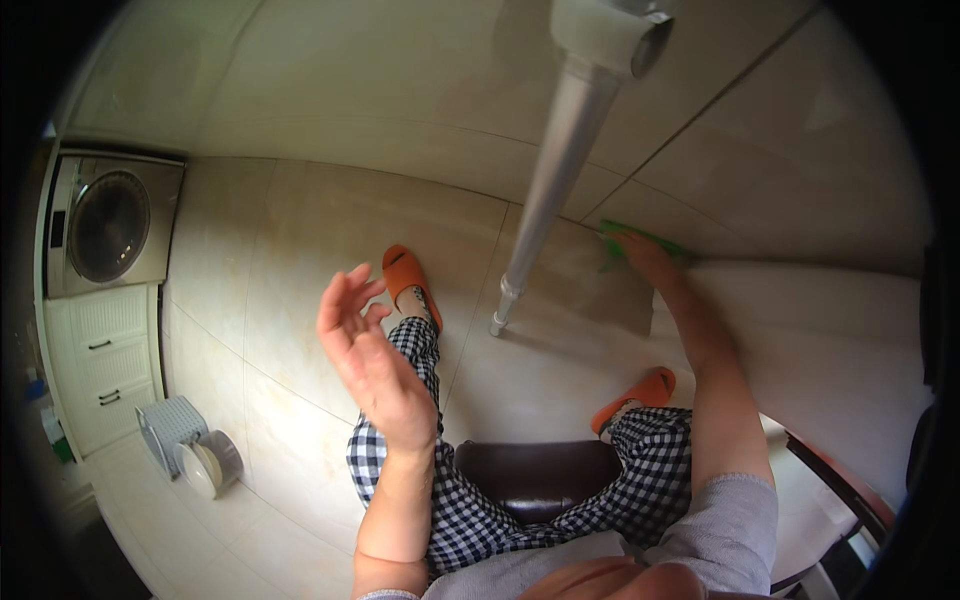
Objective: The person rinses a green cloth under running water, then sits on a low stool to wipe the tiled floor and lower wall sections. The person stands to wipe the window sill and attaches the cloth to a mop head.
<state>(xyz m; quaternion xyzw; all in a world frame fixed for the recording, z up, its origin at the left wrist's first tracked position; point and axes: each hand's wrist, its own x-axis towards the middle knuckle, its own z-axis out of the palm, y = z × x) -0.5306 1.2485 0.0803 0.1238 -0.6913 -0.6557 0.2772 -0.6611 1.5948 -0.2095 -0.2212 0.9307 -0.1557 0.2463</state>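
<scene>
My left hand is raised in front of my left knee, palm partly turned up, its fingers loosely curled and apart with nothing in them. Out to the right, my right hand reaches low to where the wall meets the floor. Its fingers are on a thin green item, which lies along the foot of the wall; blur hides whether it is cloth or plastic. Between the hands a metal pole slants down to a narrower tip near the tiled floor. A pale collar surrounds its upper part.
I sit on a dark brown padded stool, in orange slippers. A pale smooth block-like surface flanks my right arm. At left are a front-loading washing machine, white drawers, a grey perforated basket and pale basins.
</scene>
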